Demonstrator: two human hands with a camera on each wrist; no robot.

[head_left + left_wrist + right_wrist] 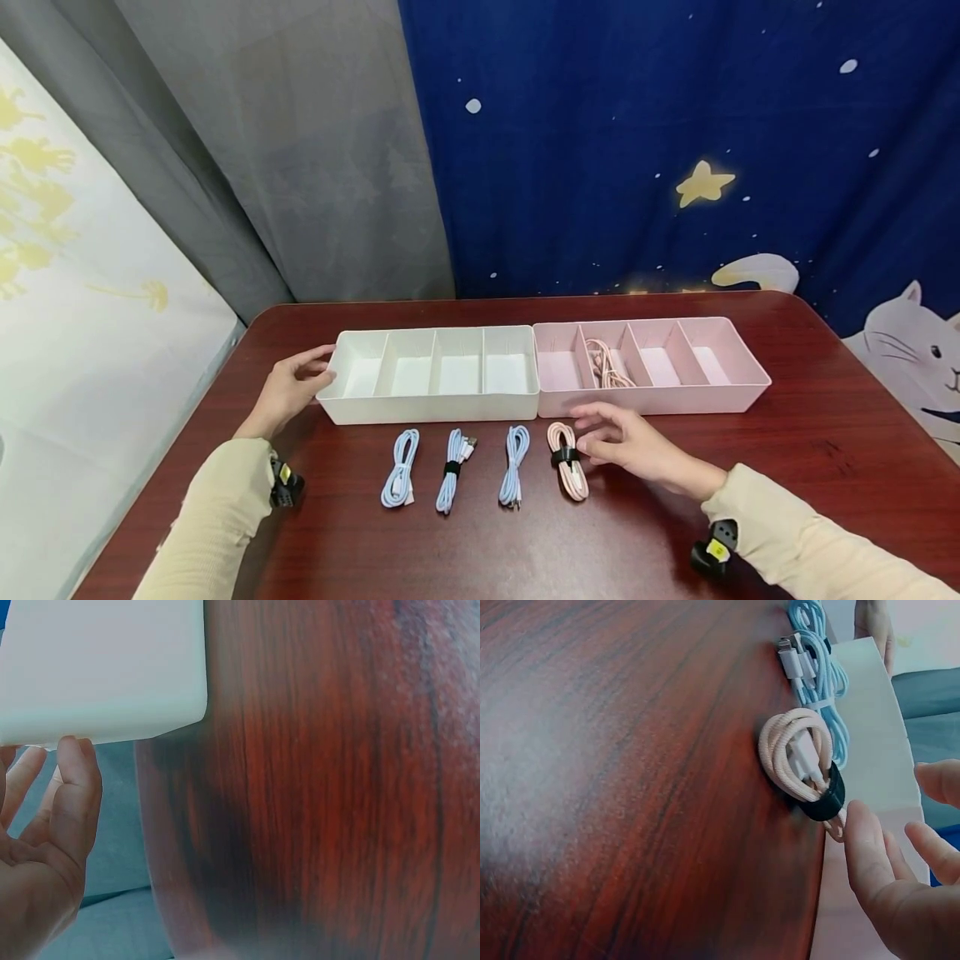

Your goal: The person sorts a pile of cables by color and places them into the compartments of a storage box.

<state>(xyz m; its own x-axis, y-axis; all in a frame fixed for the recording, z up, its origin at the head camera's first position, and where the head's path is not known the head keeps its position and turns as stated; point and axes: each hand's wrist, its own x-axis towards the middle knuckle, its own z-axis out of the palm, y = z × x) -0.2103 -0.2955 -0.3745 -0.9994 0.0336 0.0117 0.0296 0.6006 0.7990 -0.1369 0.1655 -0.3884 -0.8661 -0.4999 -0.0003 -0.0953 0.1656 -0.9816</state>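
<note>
My left hand (291, 385) rests its relaxed fingers against the left end of a white divided tray (442, 408). In the left wrist view its fingertips meet the lower edge of that tray (105, 667). Beside a coiled pink cable (572, 479) with a black strap, my right hand (626, 440) has its fingers spread loosely and grips nothing. The right wrist view shows its thumb tip right at the strapped pink coil (780, 754). A pink divided tray (652, 402) adjoins the white one, with a loose pink cable (609, 367) in its second compartment from the left.
Three coiled blue cables lie in a row before the white tray: a left one (400, 471), a black-strapped middle one (450, 475) and a right one (514, 467). The brown table (337, 550) has a rounded back edge. Grey and blue curtains (570, 150) hang behind.
</note>
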